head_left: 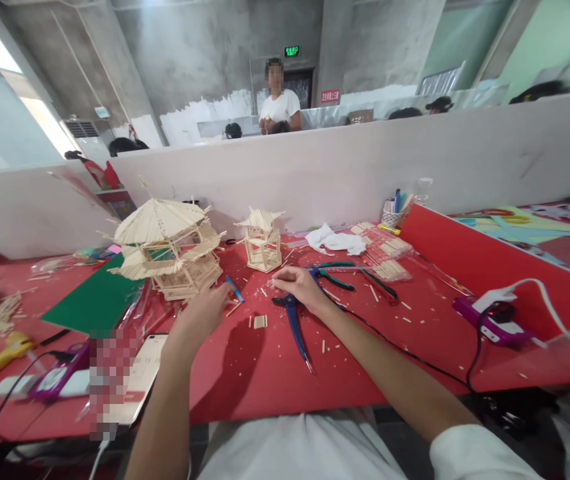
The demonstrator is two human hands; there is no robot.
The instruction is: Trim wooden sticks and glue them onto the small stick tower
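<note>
My left hand [203,315] is closed with curled fingers, beside the large wooden-stick pavilion [167,247]. A short blue rod [235,289] lies by its fingertips; what the fingers hold is hidden. My right hand [299,285] pinches something too small to make out, just in front of the small stick pavilion [263,243]. Under its wrist a blue-handled tool [295,327] rests on the red tabletop [235,387]. A small row of short sticks [261,321] lies flat between my hands.
Teal-handled pliers [337,275], white tissue [335,240] and bagged sticks [389,257] lie at the back right. Purple power strips [495,323], a phone [147,373], a green board [97,297] and a yellow tool [7,353] are around. A low partition [325,167] rises behind; a person stands beyond.
</note>
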